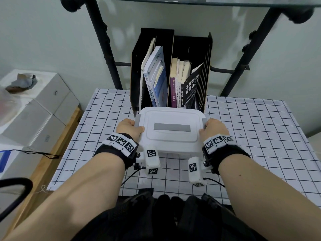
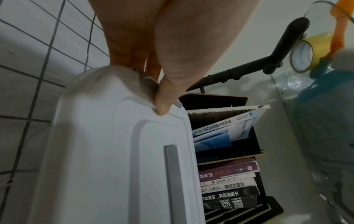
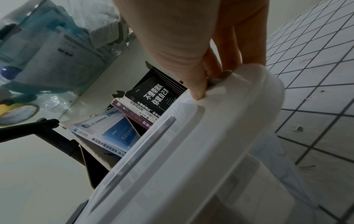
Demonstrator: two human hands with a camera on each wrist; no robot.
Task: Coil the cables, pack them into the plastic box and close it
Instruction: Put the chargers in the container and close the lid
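Observation:
A white plastic box (image 1: 171, 136) with its lid on sits mid-table on the checked cloth; the lid carries a grey strip (image 1: 172, 127). My left hand (image 1: 129, 127) grips the box's left end, thumb on the lid (image 2: 114, 151), fingers curled over the grey side latch (image 2: 145, 81). My right hand (image 1: 214, 128) grips the right end the same way, thumb pressed on the lid (image 3: 172, 159) edge, fingers round the grey latch (image 3: 220, 77). No cables are in view; the box's inside is hidden.
A black file rack (image 1: 171, 70) full of books stands right behind the box. A black pipe shelf frame (image 1: 104, 42) with a glass top rises behind it. White cartons (image 1: 40, 108) sit off the table's left edge. Checked cloth (image 1: 251, 127) lies bare to the right.

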